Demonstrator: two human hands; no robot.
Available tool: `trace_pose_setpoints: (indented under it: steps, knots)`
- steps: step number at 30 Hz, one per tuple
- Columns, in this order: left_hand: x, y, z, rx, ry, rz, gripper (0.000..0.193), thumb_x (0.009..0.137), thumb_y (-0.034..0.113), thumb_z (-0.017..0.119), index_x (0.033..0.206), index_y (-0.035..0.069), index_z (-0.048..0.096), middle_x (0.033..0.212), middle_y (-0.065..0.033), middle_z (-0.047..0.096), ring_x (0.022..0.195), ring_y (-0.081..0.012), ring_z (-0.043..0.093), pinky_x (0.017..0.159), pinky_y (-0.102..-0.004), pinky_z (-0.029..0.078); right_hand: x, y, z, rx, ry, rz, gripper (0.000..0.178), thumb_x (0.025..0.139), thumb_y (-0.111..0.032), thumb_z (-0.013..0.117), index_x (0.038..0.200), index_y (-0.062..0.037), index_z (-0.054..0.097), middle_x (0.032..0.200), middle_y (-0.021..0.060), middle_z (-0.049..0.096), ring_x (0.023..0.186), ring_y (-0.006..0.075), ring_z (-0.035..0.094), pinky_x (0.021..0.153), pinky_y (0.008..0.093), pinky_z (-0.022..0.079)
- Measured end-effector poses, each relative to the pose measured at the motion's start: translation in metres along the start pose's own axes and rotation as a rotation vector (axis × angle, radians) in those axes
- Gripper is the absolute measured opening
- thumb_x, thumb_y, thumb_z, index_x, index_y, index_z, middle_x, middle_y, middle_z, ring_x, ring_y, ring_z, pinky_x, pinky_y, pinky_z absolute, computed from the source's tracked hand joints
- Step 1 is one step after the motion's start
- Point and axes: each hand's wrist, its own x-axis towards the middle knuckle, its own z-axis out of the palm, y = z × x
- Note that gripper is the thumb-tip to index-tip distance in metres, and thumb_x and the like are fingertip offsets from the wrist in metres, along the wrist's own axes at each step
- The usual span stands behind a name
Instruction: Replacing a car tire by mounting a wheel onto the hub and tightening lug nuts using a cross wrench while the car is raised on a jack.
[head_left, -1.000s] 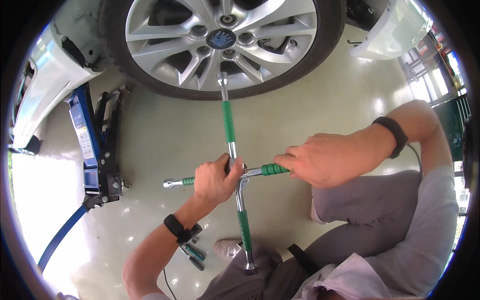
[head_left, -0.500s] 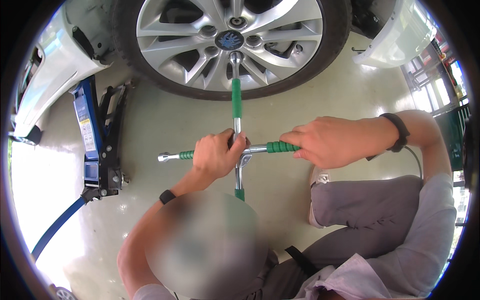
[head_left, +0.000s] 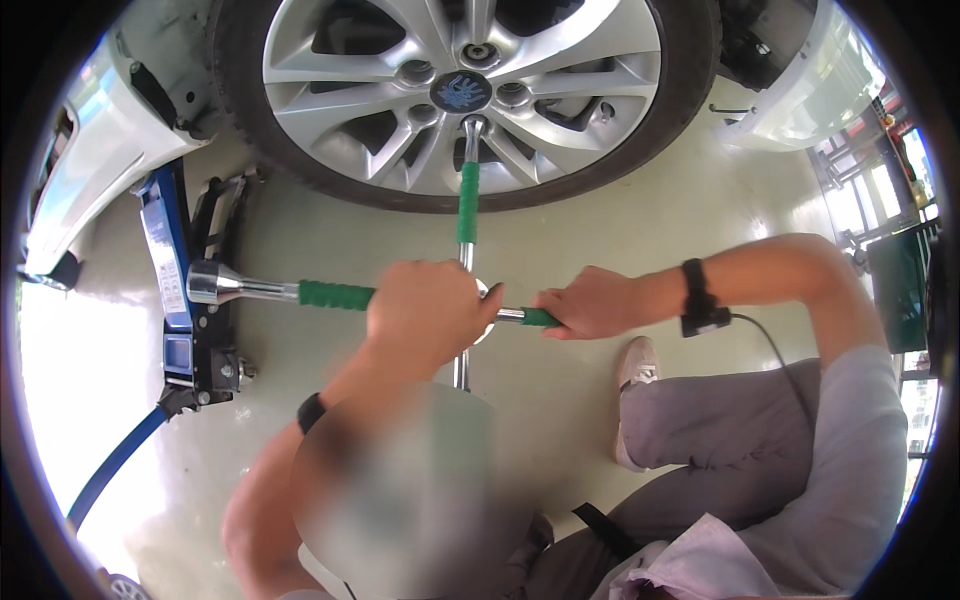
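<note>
A four-way lug wrench (head_left: pixel 466 205) with green grips has its far arm seated on a lug nut of the silver alloy wheel (head_left: pixel 460 85). My left hand (head_left: pixel 425 312) is closed over the wrench near its centre, on the left arm. My right hand (head_left: pixel 590 303) grips the green sleeve of the right arm. The left arm's socket end (head_left: pixel 205 282) sticks out free toward the jack. The near arm runs down behind a blurred patch.
A blue floor jack (head_left: pixel 175 290) with a long handle stands at the left under the white car body (head_left: pixel 90 140). My bent knees in grey trousers (head_left: pixel 740 440) fill the lower right. Pale floor lies between wheel and knees.
The view has closed in on the wheel. The wrench's far arm went from short of the hub onto a lug nut, and both hands stayed on the cross arms.
</note>
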Motion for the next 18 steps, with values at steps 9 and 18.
trace_pose_setpoints:
  steps: [9, 18]
  knots:
    - [0.011, 0.05, 0.011, 0.578, 0.001, 0.33, 0.019, 0.083, 0.026, 0.074, 0.098, 0.015, 0.072, 0.099, 0.0001, 0.067, 0.084, -0.0188, 0.068, 0.066, -0.0339, 0.051, 0.111, 0.019, 0.076, 0.641, 0.28, -0.127, 0.03, 0.088, -0.031, 0.072, 0.102, -0.0057, 0.063, 0.077, 0.0132, 0.064, 0.079, 0.0301, 0.067, 0.07, 0.0407, 0.051]
    - [-0.071, 0.028, 0.021, -0.689, 1.284, 0.218, 0.048, 0.092, 0.027, 0.061, 0.133, 0.002, 0.051, 0.123, -0.0144, 0.06, 0.108, -0.0342, 0.061, 0.099, -0.0459, 0.046, 0.14, 0.02, 0.074, 0.659, 0.23, -0.248, 0.026, 0.084, -0.025, 0.08, 0.101, -0.0106, 0.066, 0.088, 0.0082, 0.067, 0.08, 0.0279, 0.066, 0.07, 0.0408, 0.05]
